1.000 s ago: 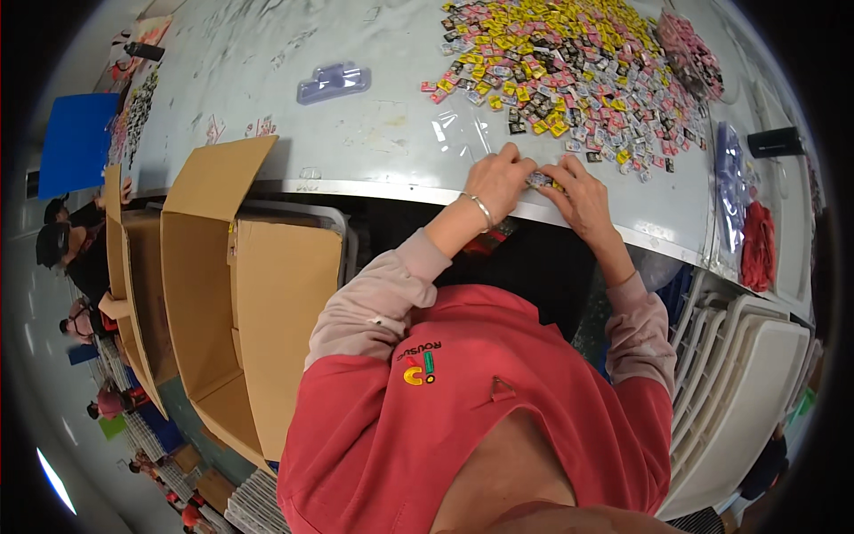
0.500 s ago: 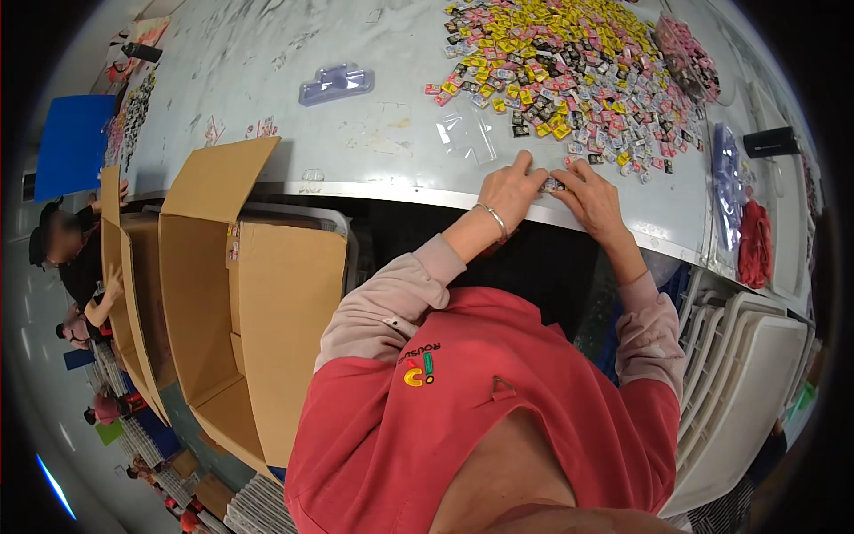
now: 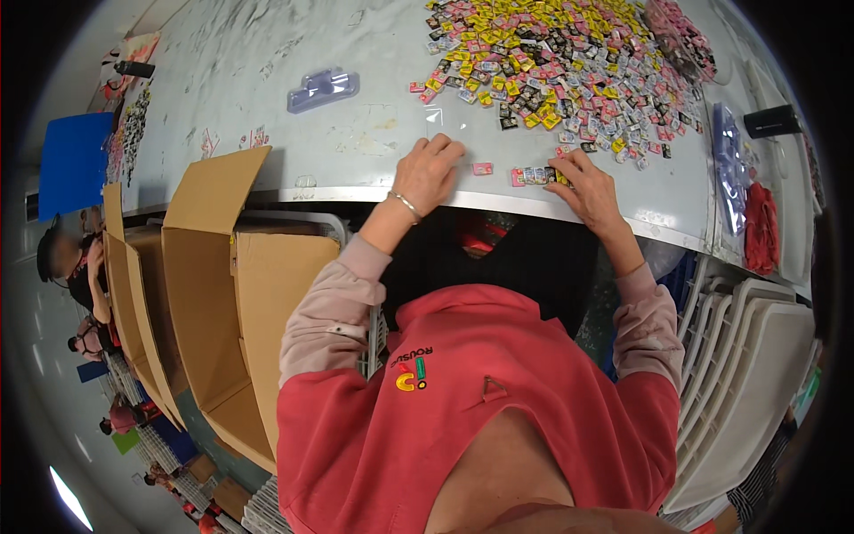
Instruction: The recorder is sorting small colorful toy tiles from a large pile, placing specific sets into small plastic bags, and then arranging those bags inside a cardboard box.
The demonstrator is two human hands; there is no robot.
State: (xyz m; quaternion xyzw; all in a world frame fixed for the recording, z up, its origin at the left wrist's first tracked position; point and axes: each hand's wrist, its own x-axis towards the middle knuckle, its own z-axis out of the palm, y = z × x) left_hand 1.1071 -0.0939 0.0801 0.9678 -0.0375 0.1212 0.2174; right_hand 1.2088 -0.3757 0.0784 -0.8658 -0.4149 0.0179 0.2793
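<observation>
My left hand [image 3: 430,174], wearing a silver bangle, is over the table near its front edge. Its fingers are bent but apart, at the clear plastic tray [image 3: 433,118], which the hand partly covers. My right hand [image 3: 587,189] has thumb and fingers closed on the right end of a short row of small packets [image 3: 534,176]. The row lies along the table edge, with pink, pale and dark pieces. Between the hands lies a single pink packet [image 3: 482,168]. Beyond my right hand spreads a heap of small yellow, pink, black and white packets [image 3: 569,71].
A bluish clear plastic tray [image 3: 323,89] lies farther left on the table. Open cardboard boxes [image 3: 200,311] stand left of me, with a person beyond. At right are a filled plastic bag [image 3: 680,40], a black bottle [image 3: 772,122], red cloth [image 3: 761,229] and stacked white trays [image 3: 747,383].
My left hand has left the packets beside my right hand and moved left to the clear tray. The row of packets and a single pink one now show on the table. My right hand stays near the edge.
</observation>
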